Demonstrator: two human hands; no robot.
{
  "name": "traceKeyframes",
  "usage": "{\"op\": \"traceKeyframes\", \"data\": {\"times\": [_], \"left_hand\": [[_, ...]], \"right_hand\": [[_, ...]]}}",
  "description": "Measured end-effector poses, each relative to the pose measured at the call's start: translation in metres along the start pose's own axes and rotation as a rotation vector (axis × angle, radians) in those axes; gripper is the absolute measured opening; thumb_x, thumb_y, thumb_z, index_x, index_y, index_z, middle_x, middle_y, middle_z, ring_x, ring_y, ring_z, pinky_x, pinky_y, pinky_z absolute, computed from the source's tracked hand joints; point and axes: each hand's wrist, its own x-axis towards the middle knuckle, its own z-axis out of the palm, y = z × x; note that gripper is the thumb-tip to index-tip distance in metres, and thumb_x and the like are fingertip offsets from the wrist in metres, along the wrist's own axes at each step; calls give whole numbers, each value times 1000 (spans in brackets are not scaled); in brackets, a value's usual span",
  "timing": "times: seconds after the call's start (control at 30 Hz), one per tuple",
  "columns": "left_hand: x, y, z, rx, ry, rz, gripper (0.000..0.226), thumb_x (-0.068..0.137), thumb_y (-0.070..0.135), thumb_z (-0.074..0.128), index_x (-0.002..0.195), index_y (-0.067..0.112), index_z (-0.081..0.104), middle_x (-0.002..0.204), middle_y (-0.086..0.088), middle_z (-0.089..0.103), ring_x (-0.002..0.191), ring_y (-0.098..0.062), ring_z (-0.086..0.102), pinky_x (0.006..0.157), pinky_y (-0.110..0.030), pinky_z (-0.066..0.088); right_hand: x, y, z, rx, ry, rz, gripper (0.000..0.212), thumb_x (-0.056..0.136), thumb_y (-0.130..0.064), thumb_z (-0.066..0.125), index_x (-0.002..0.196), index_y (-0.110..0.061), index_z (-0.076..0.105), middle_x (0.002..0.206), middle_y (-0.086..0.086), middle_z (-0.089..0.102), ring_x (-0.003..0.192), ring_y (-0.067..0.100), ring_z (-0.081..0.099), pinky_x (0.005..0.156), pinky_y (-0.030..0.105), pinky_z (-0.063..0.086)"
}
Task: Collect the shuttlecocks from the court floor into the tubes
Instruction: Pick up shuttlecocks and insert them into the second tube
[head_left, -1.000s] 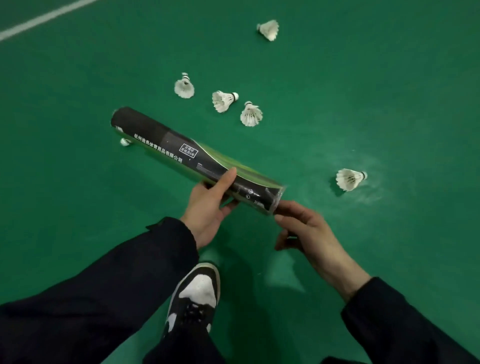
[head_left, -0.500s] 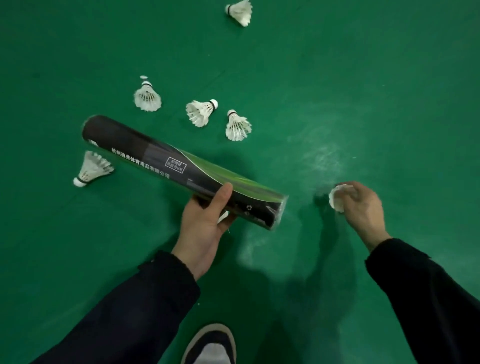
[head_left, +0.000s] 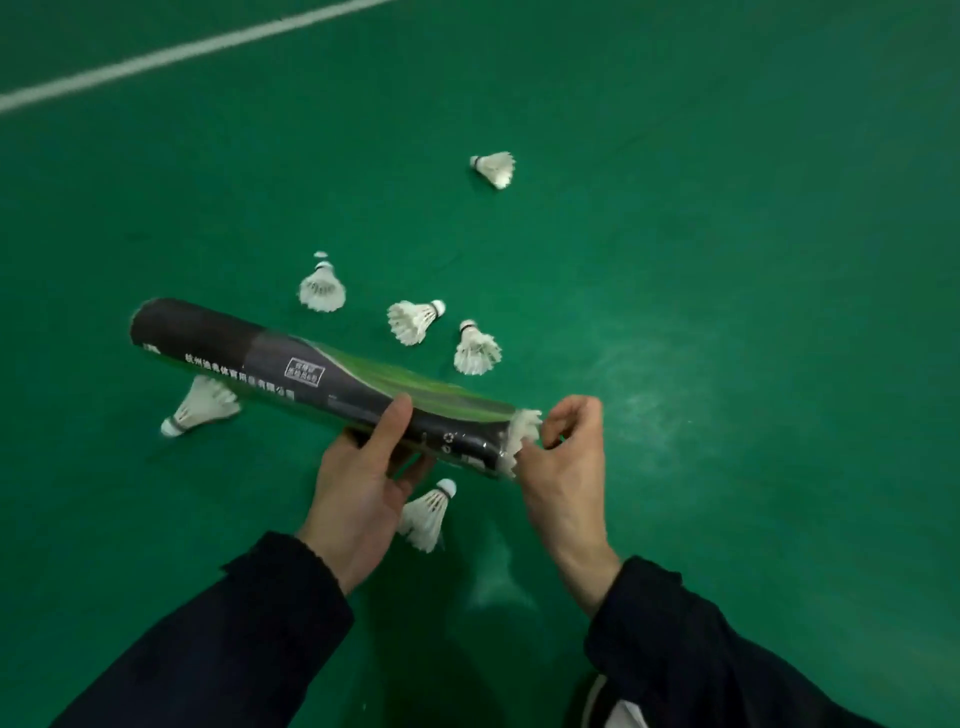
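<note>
My left hand (head_left: 363, 483) grips a long black-and-green shuttlecock tube (head_left: 291, 371) near its open right end and holds it slanted above the green floor. At that opening my right hand (head_left: 563, 457) pinches a white shuttlecock (head_left: 522, 434) whose feathers stick out of the tube mouth. Several loose shuttlecocks lie on the floor: one below the tube (head_left: 426, 514), one under its left end (head_left: 200, 408), a group of three beyond it (head_left: 415, 319), and one farther off (head_left: 493, 167).
A white court line (head_left: 171, 54) crosses the floor at the upper left. Part of a shoe (head_left: 618, 709) shows at the bottom edge. Bare green floor (head_left: 753, 312) stretches to the right.
My right hand picked the shuttlecock off the floor at the right and brought it to the tube's open end. The view has shifted, and the court line is back in sight.
</note>
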Motion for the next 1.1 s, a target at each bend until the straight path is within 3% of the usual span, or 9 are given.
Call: {"op": "traceKeyframes", "data": {"times": [0.13,0.27,0.4,0.47,0.6,0.67,0.8,1.0,1.1], "left_hand": [[-20,2,-36,-85,109,106,41,92,32,74,122,7,64,111,-6,76,99,-18,72,88,-34,59],[-34,10,-53,-156,155,164,44,91,33,73,125,7,61,108,-7,76,100,-19,72,86,-32,59],[-50,-4,-56,-117,136,193,59,88,38,73,130,-1,58,120,-15,75,114,-29,71,94,-36,58],[-56,-10,-62,-91,134,215,62,87,37,74,131,-3,56,119,-15,74,112,-28,71,98,-39,57],[-51,-5,-85,-143,222,213,52,92,32,72,130,2,55,122,-14,73,115,-27,70,92,-34,60],[-44,-4,-95,-150,286,179,47,94,32,72,127,4,54,122,-18,70,118,-29,69,93,-34,60],[-37,-9,-105,-122,348,134,57,90,34,77,130,4,50,113,-14,69,114,-29,68,94,-37,60],[-32,-12,-117,-169,375,131,47,91,33,75,122,6,52,120,-19,68,122,-34,67,95,-39,59],[-36,-16,-107,-199,287,94,45,84,35,77,113,7,57,118,-18,67,112,-30,67,90,-37,60]], "right_hand": [[-32,1,33,228,-201,-167,26,85,5,59,80,-18,48,76,3,50,68,11,44,60,28,37],[-54,-14,29,265,-595,-206,20,106,-10,45,105,-13,65,68,-25,60,58,-10,53,57,8,39],[-60,-24,28,23,-931,-178,43,106,-30,49,77,-52,71,51,-26,56,48,-6,50,56,11,34],[-59,-22,29,43,-1006,-173,27,105,-33,50,93,-47,70,66,-22,68,49,1,53,48,17,37],[-50,11,35,180,-653,-115,20,99,-39,53,99,-30,71,101,-3,74,54,12,58,47,25,39],[-35,37,38,-199,-476,-292,16,95,-41,61,107,-33,68,112,-9,68,63,4,57,63,30,48],[-11,76,44,-933,-672,-445,34,94,-41,59,127,-37,62,129,-3,55,101,20,64,80,39,56],[-22,30,36,93,-435,-48,13,95,-10,65,91,-18,75,83,4,75,72,10,63,66,24,51],[-38,17,52,57,-549,-48,14,94,-3,64,88,-15,69,77,-3,70,67,6,58,63,23,48]]}}
